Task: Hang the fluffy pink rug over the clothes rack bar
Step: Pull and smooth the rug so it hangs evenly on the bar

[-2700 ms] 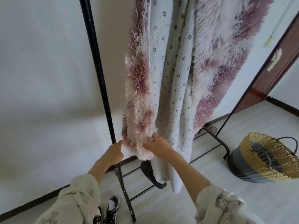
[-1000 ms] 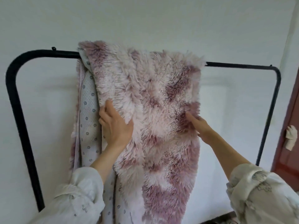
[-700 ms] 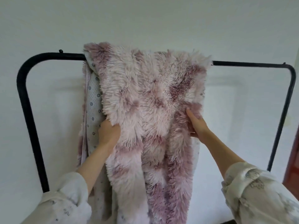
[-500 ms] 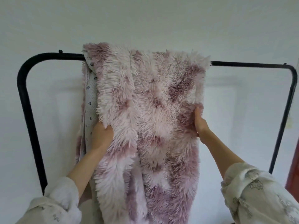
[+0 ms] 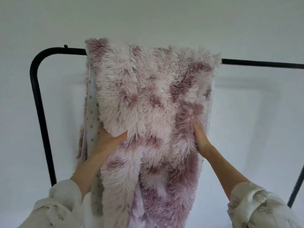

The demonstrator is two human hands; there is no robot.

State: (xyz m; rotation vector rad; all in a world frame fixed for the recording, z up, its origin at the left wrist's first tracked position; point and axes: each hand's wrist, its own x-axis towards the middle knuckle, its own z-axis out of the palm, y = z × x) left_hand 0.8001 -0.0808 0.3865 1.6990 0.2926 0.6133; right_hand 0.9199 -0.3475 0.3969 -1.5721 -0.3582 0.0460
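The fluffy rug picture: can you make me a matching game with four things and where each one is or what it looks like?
Things:
1. fluffy pink rug
2. clothes rack bar
3. left hand
4. right hand

Descriptions:
A. black, running across the top
B. at the rug's right edge
C. draped over the bar, hanging down
D. at the rug's left edge, next to the dotted backing

Pairs: 1-C, 2-A, 3-D, 4-B

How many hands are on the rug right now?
2. The left hand grips the rug at its left edge; the right hand is at the right edge, fingers buried in the pile.
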